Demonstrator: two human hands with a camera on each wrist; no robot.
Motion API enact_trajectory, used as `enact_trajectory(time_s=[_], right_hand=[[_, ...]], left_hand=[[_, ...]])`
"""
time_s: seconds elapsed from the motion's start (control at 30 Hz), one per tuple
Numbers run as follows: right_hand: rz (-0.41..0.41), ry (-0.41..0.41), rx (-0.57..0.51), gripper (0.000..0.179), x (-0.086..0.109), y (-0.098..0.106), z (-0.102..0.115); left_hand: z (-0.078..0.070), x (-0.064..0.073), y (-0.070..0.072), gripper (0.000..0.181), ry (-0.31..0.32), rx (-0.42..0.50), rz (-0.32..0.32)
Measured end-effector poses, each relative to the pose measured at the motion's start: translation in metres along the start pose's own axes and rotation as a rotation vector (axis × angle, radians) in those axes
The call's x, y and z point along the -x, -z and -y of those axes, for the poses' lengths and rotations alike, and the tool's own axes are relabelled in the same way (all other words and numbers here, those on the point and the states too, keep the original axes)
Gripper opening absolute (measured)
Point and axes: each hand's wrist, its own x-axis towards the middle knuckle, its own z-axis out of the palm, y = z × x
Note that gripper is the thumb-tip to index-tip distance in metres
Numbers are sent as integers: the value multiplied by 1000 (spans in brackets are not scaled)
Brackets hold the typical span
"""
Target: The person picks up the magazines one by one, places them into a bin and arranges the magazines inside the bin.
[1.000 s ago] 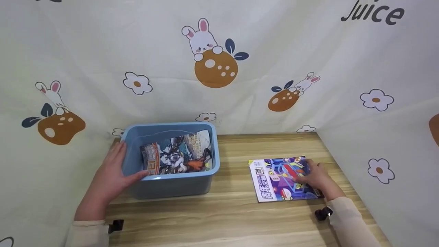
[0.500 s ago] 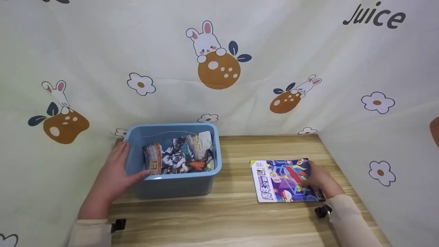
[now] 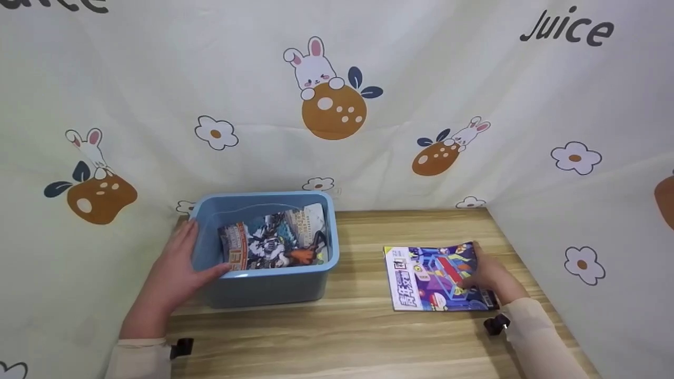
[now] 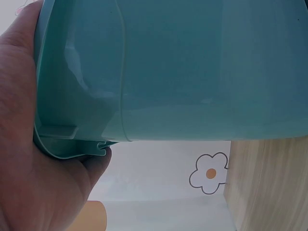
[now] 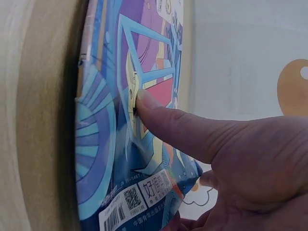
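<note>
A blue plastic bin (image 3: 274, 290) stands on the table at the left in the head view, and a magazine with a dark, colourful cover (image 3: 274, 247) lies inside it. My left hand (image 3: 168, 276) grips the bin's rim at the front left, thumb over the front edge and fingers along the left side. A purple magazine (image 3: 429, 273) lies to the right of the bin. At its right edge my right hand (image 3: 492, 276) pinches it. In the right wrist view the thumb (image 5: 178, 127) presses the cover, and the corner bends up; the other fingers are mostly hidden.
The wood-grain table (image 3: 337, 337) stretches in front of and between the bin and the purple magazine. A pale curtain (image 3: 253, 95) printed with rabbits, oranges and flowers hangs behind and along both sides. Small black mounts sit at both wrists.
My right thumb has shifted slightly on the cover, and the magazine's right edge now bends up a little. The left hand and the bin hold their place; the head view has shifted slightly.
</note>
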Motion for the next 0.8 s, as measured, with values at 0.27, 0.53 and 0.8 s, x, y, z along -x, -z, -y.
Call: enact_trajectory(time_s=[0.27, 0.53, 0.8], right_hand=[[-47, 35, -16, 142, -1, -5, -7], [-11, 88, -100, 144, -6, -9, -14], [-23, 200, -160, 136, -7, -15, -24]], left_hand=[[0, -1, -1, 135, 0, 3, -4], [4, 1, -1, 133, -17, -9, -9], [0, -2, -2, 136, 9, -4, 1]])
